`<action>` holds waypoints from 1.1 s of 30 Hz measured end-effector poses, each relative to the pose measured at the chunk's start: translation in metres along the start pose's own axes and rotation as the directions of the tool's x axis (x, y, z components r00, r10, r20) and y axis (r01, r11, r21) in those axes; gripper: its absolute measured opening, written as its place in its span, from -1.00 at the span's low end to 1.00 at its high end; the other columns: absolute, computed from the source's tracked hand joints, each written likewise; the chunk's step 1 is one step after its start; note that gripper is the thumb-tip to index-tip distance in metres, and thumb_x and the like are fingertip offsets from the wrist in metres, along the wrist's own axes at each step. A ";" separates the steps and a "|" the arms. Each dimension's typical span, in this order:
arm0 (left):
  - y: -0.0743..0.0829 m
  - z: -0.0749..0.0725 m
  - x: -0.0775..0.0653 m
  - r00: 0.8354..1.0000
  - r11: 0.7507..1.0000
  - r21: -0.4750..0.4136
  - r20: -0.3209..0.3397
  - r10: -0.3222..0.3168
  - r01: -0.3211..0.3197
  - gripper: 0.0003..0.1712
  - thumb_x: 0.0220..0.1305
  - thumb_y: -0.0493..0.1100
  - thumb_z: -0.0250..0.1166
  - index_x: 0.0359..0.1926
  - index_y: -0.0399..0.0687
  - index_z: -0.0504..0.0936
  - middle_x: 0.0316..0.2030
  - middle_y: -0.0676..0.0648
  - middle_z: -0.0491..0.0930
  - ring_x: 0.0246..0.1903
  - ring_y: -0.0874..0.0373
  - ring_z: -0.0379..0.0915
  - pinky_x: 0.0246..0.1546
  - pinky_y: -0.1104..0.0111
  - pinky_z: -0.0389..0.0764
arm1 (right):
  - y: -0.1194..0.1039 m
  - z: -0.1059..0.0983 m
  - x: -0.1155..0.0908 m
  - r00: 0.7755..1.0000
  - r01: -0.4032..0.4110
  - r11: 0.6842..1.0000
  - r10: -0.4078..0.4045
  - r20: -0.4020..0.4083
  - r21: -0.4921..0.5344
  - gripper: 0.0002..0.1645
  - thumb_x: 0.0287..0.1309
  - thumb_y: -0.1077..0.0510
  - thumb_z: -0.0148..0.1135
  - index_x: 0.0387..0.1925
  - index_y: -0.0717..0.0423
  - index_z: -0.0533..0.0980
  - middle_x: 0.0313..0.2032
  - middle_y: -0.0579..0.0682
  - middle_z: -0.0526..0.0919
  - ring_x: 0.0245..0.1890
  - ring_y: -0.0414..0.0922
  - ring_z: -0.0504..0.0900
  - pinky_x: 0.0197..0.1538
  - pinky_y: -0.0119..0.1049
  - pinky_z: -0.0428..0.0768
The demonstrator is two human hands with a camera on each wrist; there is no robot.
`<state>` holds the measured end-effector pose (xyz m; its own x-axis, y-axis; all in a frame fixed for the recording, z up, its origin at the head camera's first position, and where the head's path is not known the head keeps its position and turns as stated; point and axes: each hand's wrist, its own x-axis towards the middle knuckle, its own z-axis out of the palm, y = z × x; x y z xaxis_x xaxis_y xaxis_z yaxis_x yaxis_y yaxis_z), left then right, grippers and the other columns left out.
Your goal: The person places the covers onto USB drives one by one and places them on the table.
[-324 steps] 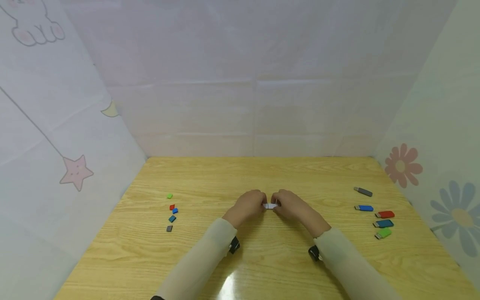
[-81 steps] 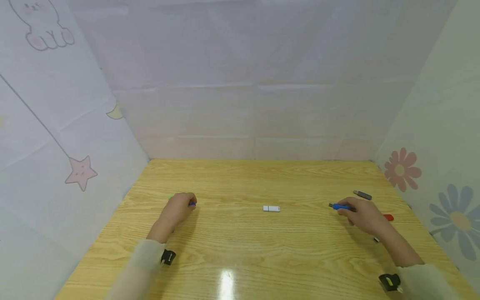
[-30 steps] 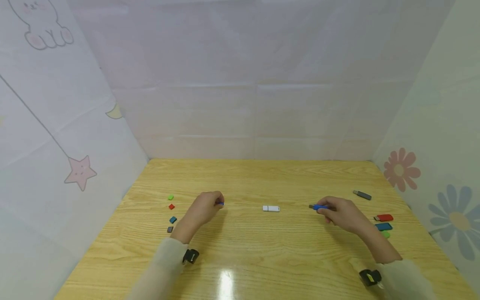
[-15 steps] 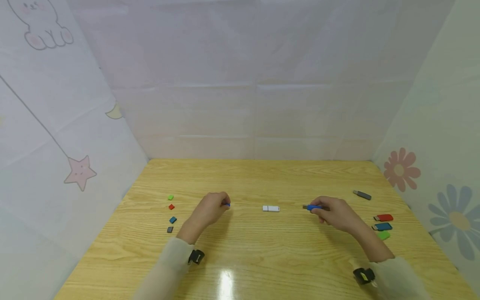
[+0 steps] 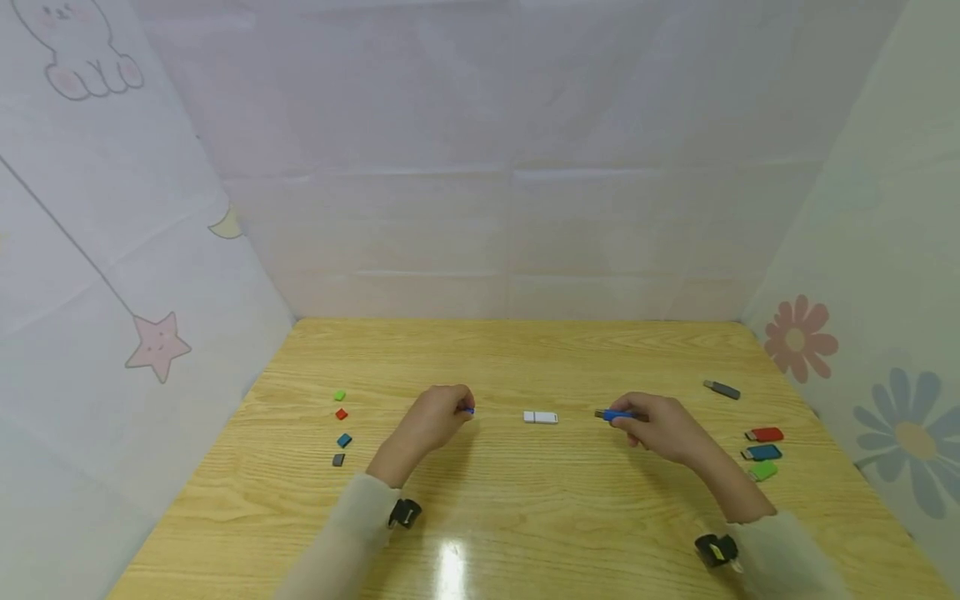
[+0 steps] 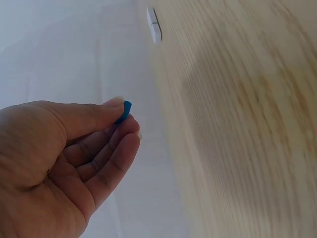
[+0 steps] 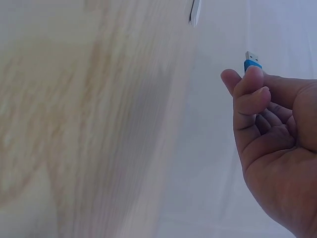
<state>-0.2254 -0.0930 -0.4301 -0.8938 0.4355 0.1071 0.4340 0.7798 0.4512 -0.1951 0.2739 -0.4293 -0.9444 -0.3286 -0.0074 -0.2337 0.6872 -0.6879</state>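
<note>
My left hand (image 5: 435, 417) pinches a small blue USB stick cap (image 6: 126, 112) between thumb and fingertips, left of the table's middle. Most of the cap is covered by the fingers in the head view. On the other side, my right hand (image 5: 660, 423) holds a blue USB stick (image 5: 617, 415) by its body, its metal plug (image 7: 252, 56) bare and pointing left toward the cap. Both hands are raised over the wooden table (image 5: 525, 517). Between them lies a white USB stick (image 5: 541, 417) with its cap on.
At the left lie loose caps: green (image 5: 340, 396), red (image 5: 341, 414), teal (image 5: 344, 441) and grey (image 5: 338, 460). Uncapped sticks lie at the right: grey (image 5: 722, 390), red (image 5: 765, 435), teal (image 5: 762, 452) and green (image 5: 763, 471). Cloth-covered walls (image 5: 480, 250) enclose the table.
Earlier both hands held the white stick at the middle; it now lies released there. Since then the blue cap and blue stick were picked up, and both hands have moved inward with them.
</note>
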 end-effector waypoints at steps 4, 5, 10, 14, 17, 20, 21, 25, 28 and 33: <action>0.003 0.002 0.001 1.000 1.000 -0.006 0.003 0.016 -0.016 -0.87 0.24 -0.21 0.25 -0.19 -0.08 0.61 -0.28 0.05 0.63 -0.26 0.21 0.55 -0.29 0.44 0.56 | -0.003 0.002 0.002 1.000 0.005 1.000 -0.005 0.009 0.002 -0.75 0.25 0.00 0.14 -0.15 0.05 0.52 -0.58 0.00 0.56 -0.66 -0.17 0.44 -0.63 -0.35 0.41; 0.003 0.002 0.002 1.000 1.000 -0.007 0.002 0.020 -0.020 -0.88 0.23 -0.20 0.26 -0.20 -0.07 0.61 -0.28 0.05 0.63 -0.27 0.22 0.55 -0.29 0.45 0.56 | -0.004 0.002 0.002 1.000 0.007 1.000 -0.007 0.010 0.000 -0.75 0.26 0.01 0.14 -0.15 0.06 0.52 -0.59 -0.01 0.55 -0.66 -0.16 0.44 -0.62 -0.35 0.41; 0.008 0.004 0.003 1.000 1.000 -0.002 -0.005 0.029 -0.029 -0.90 0.24 -0.19 0.26 -0.21 -0.04 0.60 -0.30 0.07 0.62 -0.29 0.24 0.54 -0.31 0.47 0.56 | -0.006 0.004 0.003 1.000 0.004 1.000 -0.004 0.017 -0.002 -0.78 0.26 0.03 0.14 -0.15 0.05 0.52 -0.58 0.02 0.57 -0.66 -0.16 0.45 -0.62 -0.35 0.41; 0.012 0.004 0.005 0.999 0.999 0.001 -0.009 0.034 -0.034 -0.92 0.24 -0.18 0.26 -0.23 -0.03 0.59 -0.31 0.07 0.62 -0.31 0.25 0.54 -0.32 0.47 0.56 | -0.009 0.006 0.004 1.000 0.013 1.000 -0.013 0.020 0.009 -0.81 0.25 0.05 0.14 -0.16 0.03 0.52 -0.57 0.02 0.58 -0.65 -0.16 0.45 -0.62 -0.35 0.41; 0.015 0.005 0.006 0.999 0.999 -0.003 -0.008 0.032 -0.032 -0.91 0.24 -0.18 0.25 -0.23 -0.03 0.59 -0.32 0.07 0.62 -0.31 0.25 0.54 -0.33 0.48 0.55 | -0.010 0.008 0.005 0.999 0.025 1.000 -0.025 0.021 0.002 -0.83 0.25 0.06 0.14 -0.16 0.01 0.52 -0.58 -0.02 0.57 -0.66 -0.16 0.46 -0.62 -0.35 0.42; 0.018 0.007 0.007 1.000 1.000 -0.003 -0.001 0.029 -0.029 -0.90 0.25 -0.18 0.25 -0.21 -0.04 0.59 -0.30 0.06 0.63 -0.31 0.25 0.54 -0.33 0.49 0.55 | -0.011 0.009 0.006 0.999 0.036 0.999 -0.036 0.025 -0.003 -0.82 0.26 0.06 0.14 -0.16 0.01 0.52 -0.58 -0.03 0.57 -0.65 -0.14 0.47 -0.62 -0.35 0.42; 0.018 0.008 0.008 1.000 1.000 -0.002 0.002 0.029 -0.029 -0.89 0.25 -0.18 0.25 -0.20 -0.05 0.59 -0.30 0.06 0.63 -0.31 0.24 0.54 -0.33 0.48 0.55 | -0.012 0.010 0.007 0.999 0.037 0.999 -0.037 0.024 -0.003 -0.82 0.26 0.06 0.14 -0.15 0.01 0.52 -0.57 -0.03 0.57 -0.65 -0.13 0.48 -0.62 -0.35 0.42; 0.021 0.010 0.009 0.999 0.999 0.002 0.008 0.037 -0.037 -0.88 0.25 -0.18 0.25 -0.19 -0.05 0.60 -0.29 0.05 0.63 -0.29 0.24 0.55 -0.33 0.48 0.55 | -0.013 0.012 0.009 0.999 0.039 0.999 -0.039 0.027 0.006 -0.82 0.26 0.07 0.14 -0.15 0.02 0.52 -0.57 -0.01 0.58 -0.64 -0.13 0.49 -0.62 -0.35 0.43; 0.023 0.011 0.009 0.999 0.999 0.005 0.003 0.048 -0.048 -0.89 0.25 -0.18 0.25 -0.20 -0.03 0.59 -0.29 0.06 0.63 -0.29 0.24 0.55 -0.32 0.48 0.55 | -0.015 0.014 0.010 0.999 0.032 0.999 -0.032 0.034 0.015 -0.83 0.27 0.07 0.13 -0.16 0.01 0.51 -0.57 -0.02 0.58 -0.63 -0.13 0.49 -0.61 -0.36 0.43; 0.026 0.013 0.010 0.998 0.998 0.004 -0.006 0.061 -0.061 -0.90 0.25 -0.18 0.25 -0.21 -0.04 0.59 -0.31 0.07 0.62 -0.31 0.25 0.54 -0.33 0.48 0.55 | -0.017 0.016 0.013 0.998 0.033 0.999 -0.034 0.044 0.021 -0.83 0.27 0.05 0.12 -0.17 0.01 0.51 -0.55 0.01 0.60 -0.64 -0.16 0.48 -0.61 -0.37 0.43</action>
<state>-0.2215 -0.0626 -0.4286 -0.8662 0.4799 0.1394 0.4883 0.7536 0.4400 -0.1994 0.2481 -0.4293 -0.9251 -0.3793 -0.0159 -0.2595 0.6624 -0.7027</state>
